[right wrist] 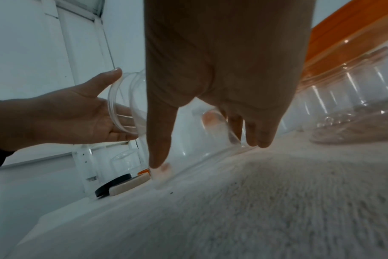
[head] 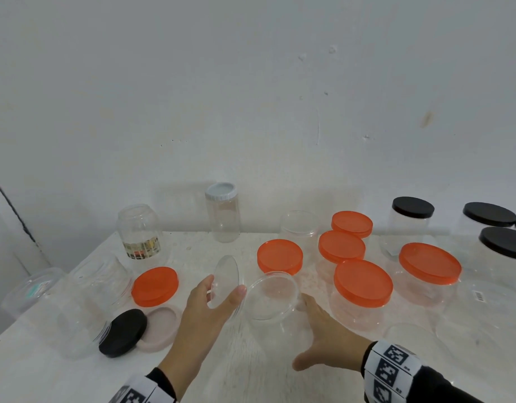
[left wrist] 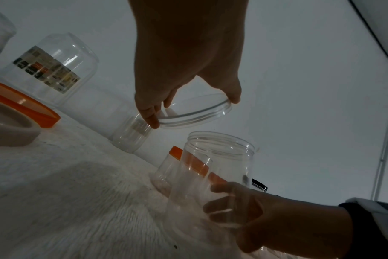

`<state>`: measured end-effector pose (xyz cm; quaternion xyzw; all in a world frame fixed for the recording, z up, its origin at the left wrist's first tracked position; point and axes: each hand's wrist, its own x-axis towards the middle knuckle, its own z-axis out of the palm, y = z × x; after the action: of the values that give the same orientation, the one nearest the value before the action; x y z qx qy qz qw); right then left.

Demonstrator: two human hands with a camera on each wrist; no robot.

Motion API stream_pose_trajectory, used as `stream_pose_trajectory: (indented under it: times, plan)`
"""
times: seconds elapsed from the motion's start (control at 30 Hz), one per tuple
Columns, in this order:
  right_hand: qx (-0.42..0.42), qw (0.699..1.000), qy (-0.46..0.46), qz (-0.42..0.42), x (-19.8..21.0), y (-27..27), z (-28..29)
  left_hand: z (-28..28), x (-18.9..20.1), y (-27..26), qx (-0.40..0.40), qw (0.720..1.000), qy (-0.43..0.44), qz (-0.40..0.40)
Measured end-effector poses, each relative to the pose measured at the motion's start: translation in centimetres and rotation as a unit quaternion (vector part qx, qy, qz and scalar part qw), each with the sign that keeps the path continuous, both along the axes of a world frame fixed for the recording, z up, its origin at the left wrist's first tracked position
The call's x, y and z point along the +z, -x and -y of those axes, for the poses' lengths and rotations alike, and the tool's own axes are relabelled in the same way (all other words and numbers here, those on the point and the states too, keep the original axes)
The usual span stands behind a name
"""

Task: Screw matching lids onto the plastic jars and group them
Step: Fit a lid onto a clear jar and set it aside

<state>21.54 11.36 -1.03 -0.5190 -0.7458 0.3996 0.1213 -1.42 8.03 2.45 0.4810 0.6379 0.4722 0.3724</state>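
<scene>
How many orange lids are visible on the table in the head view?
6. One left of the left hand, which holds a clear lid; one behind the open jar the right hand grips; four further right, two back, two nearer. More may be hidden.

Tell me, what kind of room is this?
Probably a plain indoor work corner, not clearly a kitchen: a white table against a bare, scuffed white wall, crowded with empty plastic jars and orange lids.
</scene>
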Motion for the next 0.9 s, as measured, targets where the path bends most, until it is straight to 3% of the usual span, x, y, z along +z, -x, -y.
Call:
stream_pose_trajectory:
  times: [0.23,0.5,0.67,0.9]
  plan:
    - [-0.008,0.996,0.050,-0.068,-0.1,-0.4,-0.2,0.4,0.3,-1.2,-0.069,0.996,0.006,-0.060]
    - [-0.015,0.982,0.047,-0.181,0.0,0.9,0.1,0.1,0.6,-2.5,-0.151,0.976,-0.012,-0.154]
    - [-0.016,0.984,0.033,-0.175,-0.2,1.5,0.3,-0.4,0.3,-3.4,-0.181,0.951,-0.021,-0.250]
    - [-0.011,0.981,0.020,-0.194,-1.0,1.3,0.4,-0.6,0.2,-4.1,-0.195,0.936,-0.016,-0.293]
